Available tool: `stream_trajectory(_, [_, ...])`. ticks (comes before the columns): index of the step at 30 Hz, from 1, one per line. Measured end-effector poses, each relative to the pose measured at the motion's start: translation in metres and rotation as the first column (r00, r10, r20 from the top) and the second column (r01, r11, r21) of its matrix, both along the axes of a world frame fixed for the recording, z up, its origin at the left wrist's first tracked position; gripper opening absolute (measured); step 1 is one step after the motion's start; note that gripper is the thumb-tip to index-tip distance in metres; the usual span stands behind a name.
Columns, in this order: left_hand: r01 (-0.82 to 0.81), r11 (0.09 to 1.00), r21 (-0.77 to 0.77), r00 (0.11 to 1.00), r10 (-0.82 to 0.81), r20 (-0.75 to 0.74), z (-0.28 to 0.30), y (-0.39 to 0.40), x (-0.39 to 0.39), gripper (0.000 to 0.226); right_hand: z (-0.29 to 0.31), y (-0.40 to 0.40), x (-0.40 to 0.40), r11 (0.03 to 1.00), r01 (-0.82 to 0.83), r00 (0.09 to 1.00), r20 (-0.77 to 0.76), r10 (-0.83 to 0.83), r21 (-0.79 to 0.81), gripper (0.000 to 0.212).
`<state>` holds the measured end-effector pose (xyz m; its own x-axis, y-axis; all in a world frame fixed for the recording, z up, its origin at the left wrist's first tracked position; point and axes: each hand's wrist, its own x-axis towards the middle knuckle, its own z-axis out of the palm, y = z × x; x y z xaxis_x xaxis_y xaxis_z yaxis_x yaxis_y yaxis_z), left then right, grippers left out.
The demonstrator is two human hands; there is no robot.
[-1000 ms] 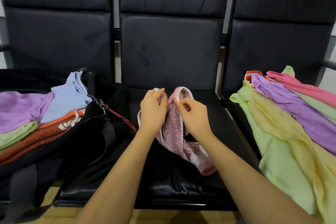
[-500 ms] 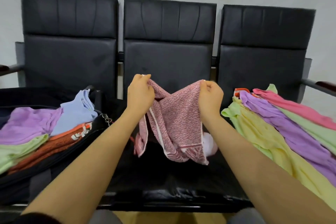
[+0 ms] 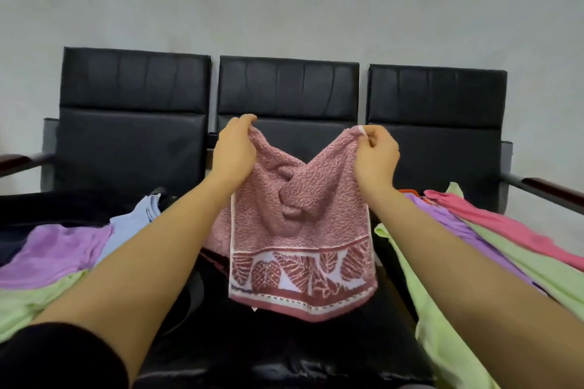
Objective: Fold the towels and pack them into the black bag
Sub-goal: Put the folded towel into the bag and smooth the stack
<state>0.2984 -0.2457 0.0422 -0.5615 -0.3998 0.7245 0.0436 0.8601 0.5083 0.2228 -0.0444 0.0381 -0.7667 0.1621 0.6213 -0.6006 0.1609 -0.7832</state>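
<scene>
Three black chairs are being used as the work surface, standing in a row against the wall from nine o'clock to three o'clock. At eight o'clock the black bag is lying open on the left seat, and folded towels in lilac, blue and green are being kept in it, apparently as the finished share. At four o'clock a heap of unfolded towels in green, purple and pink is being left draped over the right seat, presumably as the supply not yet handled. At the centre, above the middle seat, the pink patterned towel is being held up in the air, its leaf border hanging lowest and its middle sagging into a twist between the two raised corners. It is probably being lifted this way so that it can be shaken flat before the first fold. One top corner is being pinched by the left hand at eleven o'clock, and the other is being pinched in the grip of the right hand at one o'clock.
</scene>
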Motion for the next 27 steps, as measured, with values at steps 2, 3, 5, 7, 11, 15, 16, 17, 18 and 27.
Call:
stream_trajectory(2, [0.117, 0.992, 0.04, 0.993, -0.118, 0.015, 0.002, 0.003, 0.001, 0.042, 0.001, -0.002, 0.007, 0.998, -0.001, 1.0, -0.001, 0.001, 0.069, 0.016])
stream_trajectory(3, [0.172, 0.984, 0.045, 0.984, -0.174, 0.04, 0.003, 0.005, 0.001, 0.034, 0.001, -0.004, 0.009, 0.995, -0.035, 0.999, 0.006, 0.035, 0.09, 0.018])
stream_trajectory(5, [0.27, 0.962, 0.04, 0.958, -0.273, 0.086, 0.006, 0.011, 0.002, 0.022, -0.001, -0.01, 0.014, 0.979, -0.15, 0.988, 0.004, 0.151, 0.136, 0.027])
stream_trajectory(7, [0.347, 0.937, 0.022, 0.929, -0.347, 0.128, 0.01, 0.02, 0.003, 0.02, -0.004, -0.017, 0.017, 0.94, -0.218, 0.974, 0.003, 0.225, 0.261, 0.034])
stream_trajectory(11, [0.446, 0.894, -0.04, 0.887, -0.436, 0.151, 0.013, 0.035, 0.004, 0.024, -0.006, -0.027, 0.021, 0.848, -0.319, 0.944, 0.069, 0.321, 0.423, 0.02])
stream_trajectory(15, [0.458, 0.888, -0.026, 0.879, -0.449, 0.164, 0.006, 0.039, 0.005, 0.025, -0.01, -0.027, 0.021, 0.836, -0.279, 0.951, 0.012, 0.31, 0.473, 0.027])
stream_trajectory(16, [0.442, 0.897, -0.02, 0.886, -0.433, 0.168, 0.002, 0.038, 0.004, 0.025, -0.01, -0.026, 0.02, 0.853, -0.249, 0.96, 0.002, 0.279, 0.459, 0.029])
stream_trajectory(17, [0.42, 0.907, -0.025, 0.894, -0.409, 0.183, -0.004, 0.037, 0.003, 0.023, -0.011, -0.025, 0.018, 0.868, -0.219, 0.969, -0.003, 0.246, 0.445, 0.03])
stream_trajectory(18, [0.396, 0.917, -0.042, 0.9, -0.378, 0.217, -0.01, 0.036, 0.001, 0.019, -0.011, -0.024, 0.016, 0.88, -0.191, 0.977, -0.005, 0.214, 0.434, 0.032])
stream_trajectory(27, [0.257, 0.945, 0.204, 0.946, -0.289, 0.144, -0.035, 0.038, 0.001, 0.022, -0.017, -0.01, 0.011, 0.93, -0.181, 0.982, 0.106, 0.155, 0.321, 0.027])
